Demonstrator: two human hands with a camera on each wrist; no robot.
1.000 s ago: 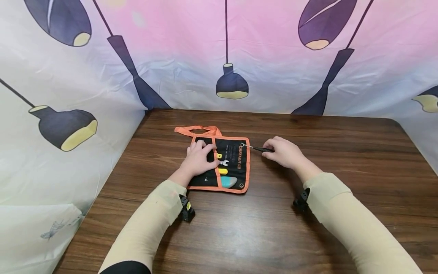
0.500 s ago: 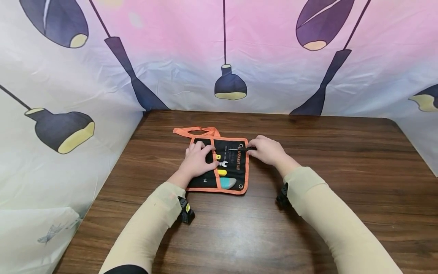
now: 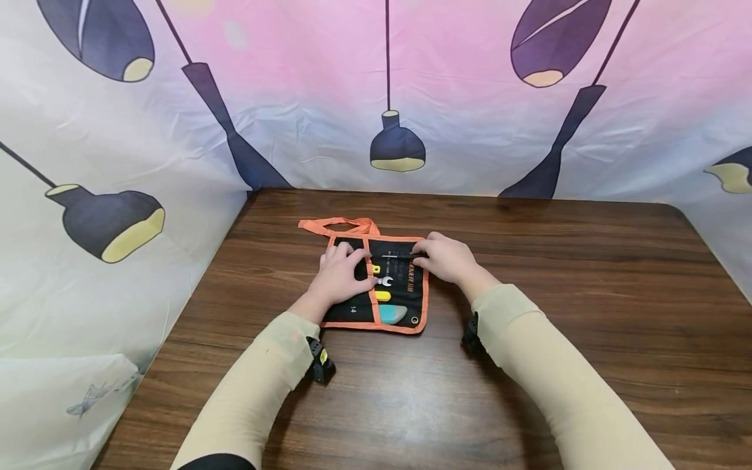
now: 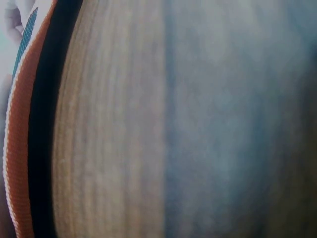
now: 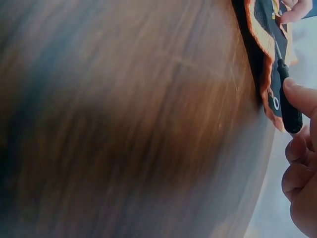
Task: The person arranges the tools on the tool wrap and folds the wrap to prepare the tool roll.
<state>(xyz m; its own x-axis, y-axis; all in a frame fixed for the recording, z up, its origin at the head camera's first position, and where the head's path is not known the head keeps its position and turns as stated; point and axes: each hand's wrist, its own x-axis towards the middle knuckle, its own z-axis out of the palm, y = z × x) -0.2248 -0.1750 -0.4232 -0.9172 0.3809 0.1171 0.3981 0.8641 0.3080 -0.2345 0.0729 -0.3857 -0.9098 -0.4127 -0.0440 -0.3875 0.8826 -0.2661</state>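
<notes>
Across the middle and bottom of the head view spreads the wood-patterned table (image 3: 587, 365), whose smooth top could let the black tool pouch (image 3: 352, 324) slide if the pressure on it eased. That pouch lies flat, just left of the frame's centre. On its left half the left hand (image 3: 341, 277) rests with fingers spread, thumb at the pocket's edge; whether it lifts that edge I cannot tell. At the pouch's upper right, the right hand (image 3: 444, 257) pinches a screwdriver (image 5: 284, 72) by its black handle, thumb laid on the side. The shaft points left over the printed panel, towards the orange band (image 3: 375, 309) edging the pocket; a tip held too low or askew could snag on that band or poke the nearby left fingers, and a loose pinch could let the handle swivel. The pouch's pocket, on the left, is a container in use: from its mouth stick out a teal-and-grey end (image 3: 392, 314), lowest in the row, then a yellow end (image 3: 383, 296), a wrench's jaw end (image 3: 386, 281), and a small yellow tip (image 3: 376, 268) with a hole.
</notes>
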